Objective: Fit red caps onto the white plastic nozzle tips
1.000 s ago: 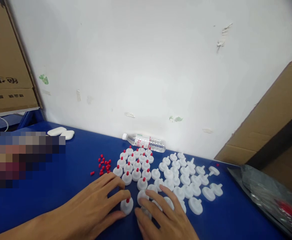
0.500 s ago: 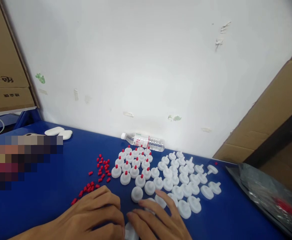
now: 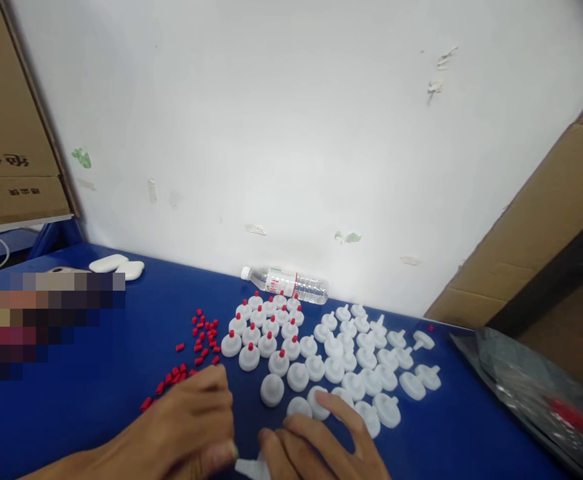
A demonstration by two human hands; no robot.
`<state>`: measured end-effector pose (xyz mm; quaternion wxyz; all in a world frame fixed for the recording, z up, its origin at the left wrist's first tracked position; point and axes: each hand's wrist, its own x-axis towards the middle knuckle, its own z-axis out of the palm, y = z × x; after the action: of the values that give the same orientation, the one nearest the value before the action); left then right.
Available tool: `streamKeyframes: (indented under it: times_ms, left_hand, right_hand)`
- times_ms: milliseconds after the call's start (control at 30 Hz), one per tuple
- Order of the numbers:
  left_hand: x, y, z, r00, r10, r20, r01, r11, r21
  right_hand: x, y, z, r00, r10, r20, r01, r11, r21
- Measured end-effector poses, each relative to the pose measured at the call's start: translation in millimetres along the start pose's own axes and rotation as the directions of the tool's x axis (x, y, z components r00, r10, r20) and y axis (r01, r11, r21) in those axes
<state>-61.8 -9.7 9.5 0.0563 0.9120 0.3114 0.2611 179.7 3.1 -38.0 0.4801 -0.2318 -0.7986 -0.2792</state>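
My right hand (image 3: 328,443) is curled around a white nozzle cap (image 3: 252,469) at the bottom edge. Its bare spout points left, and the rest of it is hidden by my fingers and the frame edge. Just left of the spout, my left hand (image 3: 186,423) is closed, thumb pressed to the fingers; what it may hold is hidden. Beyond my left hand lie several small red tips (image 3: 198,343), loose. White caps with red tips on their spouts (image 3: 249,357) stand upright in the middle. Bare white caps (image 3: 354,385) spread to the right, some tilted or lying over.
A clear water bottle (image 3: 288,283) lies along the wall behind the caps. White rounded objects (image 3: 116,265) sit at the back left, near a blurred patch. At the right edge is a plastic bag (image 3: 536,393) with something red inside, below cardboard (image 3: 531,207).
My left hand has drawn slightly left and its fingers have closed up. The white cap's spout now shows between my hands. My right hand has shifted slightly right and down.
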Motion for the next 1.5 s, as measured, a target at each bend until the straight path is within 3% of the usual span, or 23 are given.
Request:
streamKeyframes:
  times_ms: [67,133,300,467,600,833,1067,1267,1400,1500]
  left_hand:
    - [2,-9,-9,0.979,-0.132,-0.155,0.135,0.991,0.008]
    - [6,-18,-16,0.955,-0.210,-0.209,0.218,0.976,0.015]
    - [14,-20,-11,0.992,-0.118,0.049,0.117,0.993,0.017]
    - [8,-16,2,0.986,-0.137,0.093,0.137,0.991,0.007]
    - [8,-22,1,0.970,-0.179,0.166,0.166,0.982,0.093]
    - [10,-28,-1,0.971,-0.219,0.093,0.201,0.964,0.171]
    - [2,-21,6,0.964,-0.254,-0.077,0.265,0.939,0.217]
    - [1,-24,1,0.990,-0.141,0.007,0.131,0.936,0.327]
    - [6,-23,1,0.990,-0.143,0.018,0.133,0.957,0.258]
    - [9,-24,3,0.990,-0.139,0.011,0.135,0.974,0.182]
  right_hand:
    - [8,11,-9,0.997,-0.021,0.079,0.018,0.999,0.031]
    - [15,21,-17,0.988,0.037,0.152,-0.050,0.996,0.080]
    - [21,21,-19,0.986,0.085,0.145,-0.105,0.985,0.137]
    - [19,13,-14,0.990,0.066,0.122,-0.087,0.981,0.176]
    - [16,15,-13,0.983,0.095,0.160,-0.131,0.965,0.229]
    - [14,15,-7,0.991,0.061,0.122,-0.082,0.980,0.180]
    - [22,18,-12,0.977,0.138,0.162,-0.168,0.968,0.184]
    - [17,32,-23,0.929,0.033,0.368,-0.045,0.999,0.023]
    - [7,38,-22,0.886,-0.001,0.464,0.002,1.000,-0.001]
    - [5,40,-23,0.892,-0.053,0.448,0.043,0.999,0.034]
